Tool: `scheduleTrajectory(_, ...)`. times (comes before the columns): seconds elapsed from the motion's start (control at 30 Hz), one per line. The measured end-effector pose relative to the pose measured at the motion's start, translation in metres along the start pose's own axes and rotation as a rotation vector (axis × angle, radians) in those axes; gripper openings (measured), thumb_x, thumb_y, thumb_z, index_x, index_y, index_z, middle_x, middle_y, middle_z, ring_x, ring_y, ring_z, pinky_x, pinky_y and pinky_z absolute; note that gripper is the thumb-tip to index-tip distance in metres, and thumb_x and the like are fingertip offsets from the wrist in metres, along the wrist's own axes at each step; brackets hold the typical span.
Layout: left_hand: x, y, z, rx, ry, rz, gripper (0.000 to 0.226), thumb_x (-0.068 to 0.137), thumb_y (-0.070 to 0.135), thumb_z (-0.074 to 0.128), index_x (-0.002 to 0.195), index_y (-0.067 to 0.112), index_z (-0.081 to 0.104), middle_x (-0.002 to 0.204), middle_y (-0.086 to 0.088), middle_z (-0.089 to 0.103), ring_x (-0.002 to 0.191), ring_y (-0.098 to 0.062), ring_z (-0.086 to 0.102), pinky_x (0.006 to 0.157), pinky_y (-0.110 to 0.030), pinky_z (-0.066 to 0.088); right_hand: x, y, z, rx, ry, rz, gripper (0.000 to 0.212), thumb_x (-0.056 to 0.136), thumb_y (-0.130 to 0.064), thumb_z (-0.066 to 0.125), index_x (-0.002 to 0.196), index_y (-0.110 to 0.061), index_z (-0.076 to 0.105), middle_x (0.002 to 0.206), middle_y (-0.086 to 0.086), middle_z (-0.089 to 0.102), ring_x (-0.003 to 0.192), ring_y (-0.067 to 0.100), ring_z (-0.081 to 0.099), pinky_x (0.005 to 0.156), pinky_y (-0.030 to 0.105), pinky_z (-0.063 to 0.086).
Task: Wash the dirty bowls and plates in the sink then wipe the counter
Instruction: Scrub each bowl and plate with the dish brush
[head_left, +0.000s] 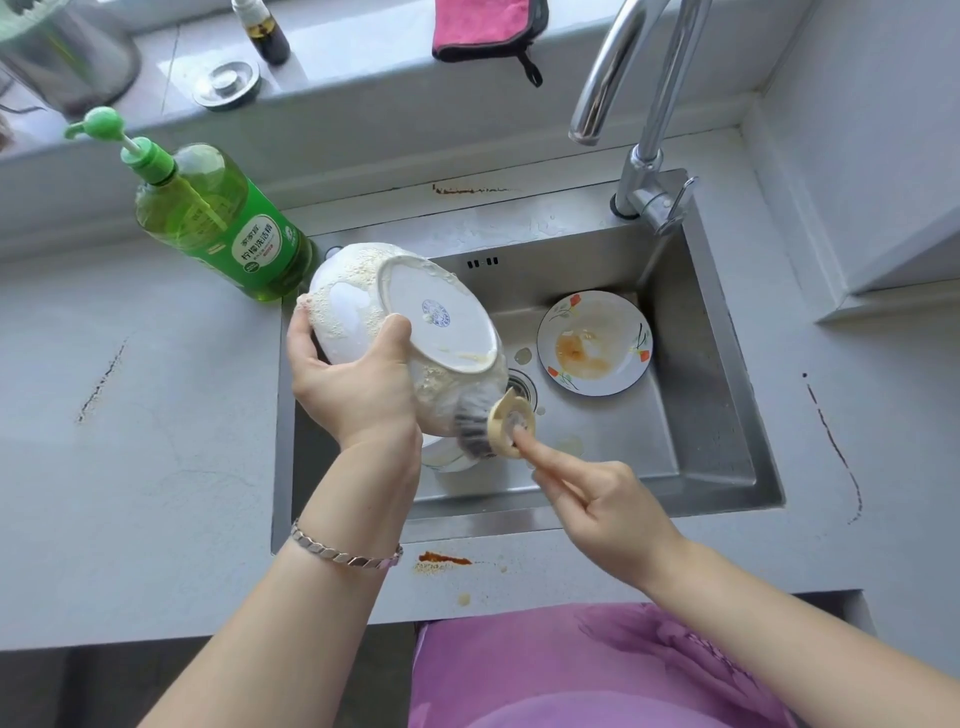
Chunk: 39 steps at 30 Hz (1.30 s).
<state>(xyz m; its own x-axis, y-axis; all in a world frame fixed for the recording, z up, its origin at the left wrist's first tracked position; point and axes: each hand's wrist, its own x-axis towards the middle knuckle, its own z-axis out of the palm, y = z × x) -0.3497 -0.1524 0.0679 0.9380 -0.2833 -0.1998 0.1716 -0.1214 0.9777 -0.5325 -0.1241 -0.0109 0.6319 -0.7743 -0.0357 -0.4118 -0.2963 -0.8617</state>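
- Sauce (444, 559) is staining the grey stone counter (156, 441) beside the steel sink (701, 426).
- Left hand (358, 384) is gripping a foamy white bowl (441, 322); right hand (608, 504) is holding a beige round brush (506, 423) against it.

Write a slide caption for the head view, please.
Left hand holds a soapy white ceramic bowl over the steel sink; right hand holds a round beige brush against it.

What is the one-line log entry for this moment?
step: scrub bowl | left hand: holds soapy bowl base-up over sink | right hand: holds brush against bowl | pending: dirty plate in sink, stain on counter
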Motion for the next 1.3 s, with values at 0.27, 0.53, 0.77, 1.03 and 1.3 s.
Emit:
scheduleTrajectory(0.27, -0.003, 0.007, 0.001, -0.008, -0.031, 0.003, 0.073, 0.069, -0.004, 0.073, 0.133, 0.015, 0.046, 0.121, 0.003, 0.058, 0.102, -0.011, 0.063, 0.09, -0.022, 0.051, 0.001, 0.007, -0.008, 0.176, 0.032, 0.148, 0.053, 0.094, -0.009, 0.052, 0.12, -0.055, 0.043, 0.044, -0.009, 0.027, 0.047, 0.009, 0.021, 0.048, 0.016, 0.024)
scheduleTrajectory(0.53, -0.004, 0.005, -0.012, 0.123, -0.303, 0.08, 0.064, 0.056, 0.013, 0.071, 0.112, 0.034, 0.05, 0.113, 0.014, 0.06, 0.102, -0.002, 0.062, 0.09, -0.022, 0.051, 0.017, 0.01, -0.024, 0.497, 0.078, 0.449, 0.045, 0.097, -0.005, 0.041, 0.135, -0.028, 0.034, 0.036, -0.019, 0.04, 0.036, -0.003, 0.036, 0.045, 0.006, 0.034)
scheduleTrajectory(0.77, -0.011, -0.002, -0.026, 0.253, -0.405, 0.028, 0.068, 0.053, 0.014, 0.071, 0.116, 0.033, 0.053, 0.123, 0.009, 0.059, 0.105, -0.004, 0.061, 0.089, -0.025, 0.052, 0.023, 0.004, -0.047, 0.473, 0.053, 0.457, 0.043, 0.098, -0.006, 0.04, 0.137, -0.021, 0.038, 0.036, -0.023, 0.04, 0.035, -0.005, 0.041, 0.041, 0.006, 0.033)
scheduleTrajectory(1.03, -0.018, -0.003, -0.027, 0.429, -0.408, 0.11, 0.067, 0.066, 0.004, 0.076, 0.123, 0.03, 0.052, 0.123, 0.013, 0.056, 0.111, -0.005, 0.056, 0.097, -0.025, 0.047, 0.011, -0.031, -0.029, 0.274, -0.13, 0.258, 0.05, 0.094, -0.018, 0.052, 0.107, -0.067, 0.048, 0.119, -0.026, 0.058, 0.12, 0.004, 0.051, 0.105, 0.027, 0.041)
scheduleTrajectory(1.3, -0.013, -0.006, -0.038, 0.437, -0.42, -0.012, 0.068, 0.065, 0.003, 0.077, 0.126, 0.022, 0.055, 0.121, 0.007, 0.059, 0.105, -0.008, 0.06, 0.091, -0.028, 0.052, 0.02, -0.013, -0.035, 0.156, -0.133, 0.341, 0.047, 0.095, -0.023, 0.049, 0.109, -0.068, 0.043, 0.119, 0.009, 0.065, 0.116, 0.029, 0.055, 0.102, 0.043, 0.042)
